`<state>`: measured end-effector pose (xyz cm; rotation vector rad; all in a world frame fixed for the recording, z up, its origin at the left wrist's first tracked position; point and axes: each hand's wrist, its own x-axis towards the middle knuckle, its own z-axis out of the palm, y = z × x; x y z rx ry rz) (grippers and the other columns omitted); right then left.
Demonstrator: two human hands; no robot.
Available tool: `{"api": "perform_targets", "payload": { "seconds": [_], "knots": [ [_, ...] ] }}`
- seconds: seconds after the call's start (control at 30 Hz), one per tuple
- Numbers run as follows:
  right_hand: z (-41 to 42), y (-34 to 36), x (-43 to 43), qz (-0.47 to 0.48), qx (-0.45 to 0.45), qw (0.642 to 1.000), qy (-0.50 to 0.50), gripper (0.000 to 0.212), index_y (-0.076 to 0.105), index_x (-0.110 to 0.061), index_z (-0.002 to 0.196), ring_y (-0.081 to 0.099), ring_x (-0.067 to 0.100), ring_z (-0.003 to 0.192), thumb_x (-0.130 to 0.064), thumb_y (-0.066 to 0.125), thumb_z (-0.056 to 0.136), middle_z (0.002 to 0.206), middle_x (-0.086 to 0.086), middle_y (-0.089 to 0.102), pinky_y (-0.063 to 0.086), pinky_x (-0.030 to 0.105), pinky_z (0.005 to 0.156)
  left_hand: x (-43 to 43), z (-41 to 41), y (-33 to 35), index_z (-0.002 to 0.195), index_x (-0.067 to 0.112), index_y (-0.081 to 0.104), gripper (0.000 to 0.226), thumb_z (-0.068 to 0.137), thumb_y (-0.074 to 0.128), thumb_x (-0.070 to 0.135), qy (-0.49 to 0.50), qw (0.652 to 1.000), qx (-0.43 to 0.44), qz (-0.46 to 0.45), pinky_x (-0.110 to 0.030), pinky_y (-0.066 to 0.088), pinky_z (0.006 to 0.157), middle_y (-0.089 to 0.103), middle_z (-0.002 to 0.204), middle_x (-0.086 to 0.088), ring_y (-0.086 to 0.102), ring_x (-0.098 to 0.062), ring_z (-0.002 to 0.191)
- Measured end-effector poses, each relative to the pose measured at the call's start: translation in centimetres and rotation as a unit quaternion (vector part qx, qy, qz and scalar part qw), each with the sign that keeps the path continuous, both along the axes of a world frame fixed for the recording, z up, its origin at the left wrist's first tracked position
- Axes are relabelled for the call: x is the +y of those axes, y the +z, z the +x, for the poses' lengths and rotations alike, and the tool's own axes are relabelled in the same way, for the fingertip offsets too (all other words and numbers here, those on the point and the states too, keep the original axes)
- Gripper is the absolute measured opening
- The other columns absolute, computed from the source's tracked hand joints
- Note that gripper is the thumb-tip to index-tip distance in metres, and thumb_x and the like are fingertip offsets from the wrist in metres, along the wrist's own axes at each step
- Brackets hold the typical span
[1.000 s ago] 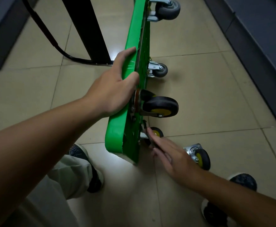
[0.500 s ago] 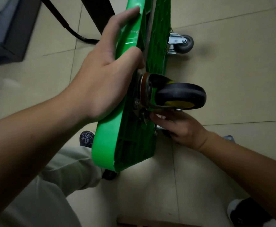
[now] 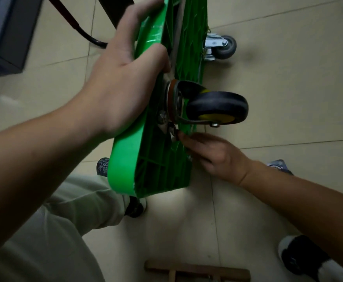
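Green platform [image 3: 162, 159] stands on edge on the floor [image 3: 288, 98], long axis running away from the person, underside and caster [image 3: 217, 107] facing right. Left hand [image 3: 121, 88] clamps its top edge; right hand [image 3: 213, 155] pinches a fastener [image 3: 173, 133] below the caster. Risk: left grip slackens, platform tips onto fingers; fastener drops.

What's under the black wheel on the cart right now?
The right hand, fingertips at the metal mount plate on the green cart. What they pinch, if anything, is covered. A loose caster shows behind the wrist, mostly hidden.
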<state>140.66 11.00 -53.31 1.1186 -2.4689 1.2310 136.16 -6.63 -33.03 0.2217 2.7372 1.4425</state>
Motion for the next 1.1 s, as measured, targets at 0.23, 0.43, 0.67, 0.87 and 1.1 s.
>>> {"api": "perform_targets", "payload": {
  "seconds": [0.23,0.43,0.67,0.87,1.1],
  "knots": [
    [8.2,6.6,-2.0,-0.142,-0.350,0.923,-0.070,0.075,0.023,-0.047,0.156,0.069,0.032,0.085,-0.009,0.056,0.101,0.100,0.017,0.069,0.058,0.049,0.085,0.6,0.9,0.9,0.150,0.051,0.031,0.060,0.099,0.051,0.025,0.022,0.998,-0.033,-0.055,-0.027,0.058,0.064,0.054,0.100,0.024,0.063,0.001,0.069],
    [8.9,14.5,-3.6,-0.306,-0.581,0.750,-0.078,0.054,0.041,-0.032,0.147,0.064,0.032,0.055,-0.005,0.056,0.102,0.065,0.010,0.060,0.055,0.035,0.053,0.8,1.0,1.3,0.145,0.057,0.030,0.059,0.092,0.047,0.036,0.029,0.996,-0.039,-0.077,-0.049,0.054,0.093,0.061,0.117,0.005,0.066,-0.024,0.097],
    [10.0,14.0,-3.1,-0.249,-0.552,0.788,-0.110,0.057,0.035,-0.034,0.155,0.070,0.028,0.062,-0.011,0.051,0.105,0.072,0.006,0.066,0.056,0.033,0.061,0.1,1.0,1.9,0.148,0.056,0.028,0.060,0.096,0.048,0.034,0.006,0.995,-0.061,-0.075,-0.048,0.054,0.089,0.061,0.100,0.015,0.066,-0.021,0.088],
    [11.0,8.7,2.0,-0.035,-0.245,0.963,-0.102,0.056,0.043,-0.023,0.152,0.068,0.017,0.091,0.000,0.052,0.102,0.102,0.002,0.063,0.054,0.032,0.087,0.3,0.9,1.8,0.149,0.056,0.024,0.061,0.096,0.047,0.035,-0.007,0.994,-0.060,-0.087,-0.051,0.055,0.087,0.062,0.108,0.006,0.066,-0.025,0.089],
    [5.8,4.6,1.7,-0.055,-0.072,0.989,-0.120,0.048,0.046,0.004,0.145,0.059,0.028,0.094,0.009,0.052,0.098,0.105,0.014,0.057,0.048,0.029,0.089,0.4,0.7,1.7,0.147,0.059,0.027,0.061,0.096,0.050,0.035,0.002,0.995,-0.053,-0.080,-0.052,0.056,0.085,0.057,0.105,0.021,0.065,-0.021,0.086]
  ]
}}
